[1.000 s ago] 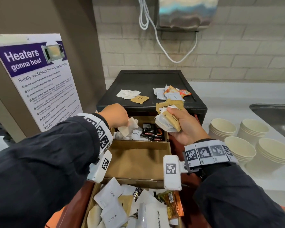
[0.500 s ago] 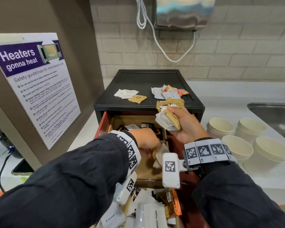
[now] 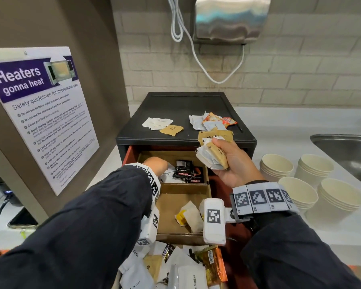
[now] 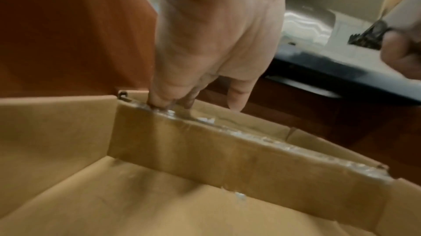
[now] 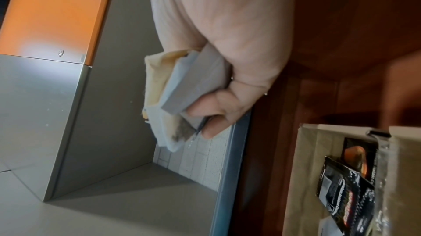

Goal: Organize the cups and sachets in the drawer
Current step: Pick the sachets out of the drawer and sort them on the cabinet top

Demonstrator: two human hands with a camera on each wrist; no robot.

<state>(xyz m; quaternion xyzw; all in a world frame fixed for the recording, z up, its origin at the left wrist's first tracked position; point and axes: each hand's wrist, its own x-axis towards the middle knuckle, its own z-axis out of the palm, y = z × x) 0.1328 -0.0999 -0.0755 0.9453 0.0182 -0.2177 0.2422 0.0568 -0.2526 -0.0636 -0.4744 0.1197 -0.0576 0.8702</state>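
While the drawer stands pulled out at frame centre, contents are as follows:

Back compartment, centre of the head view: black sachets and white ones; left hand reaching in beside them. Its fingertips dip behind the cardboard divider; whether they hold anything cannot be told.

Middle compartment, below centre: two tea bags, otherwise bare cardboard.

Front compartment, bottom edge: mixed heap of sachets, unsorted.

Right hand, right of centre: fingers curled round a thick bundle of brown and white sachets, held above the drawer's right side.

Cabinet top, upper centre: two small loose piles.

Cups, right edge: four stacks on the counter, none in the drawer.

Risks, judged: the bundle is fat and fanned, so a slackened grip could shed sachets into the wrong compartment; a blind reach behind the divider may pull up mixed kinds or buckle the cardboard
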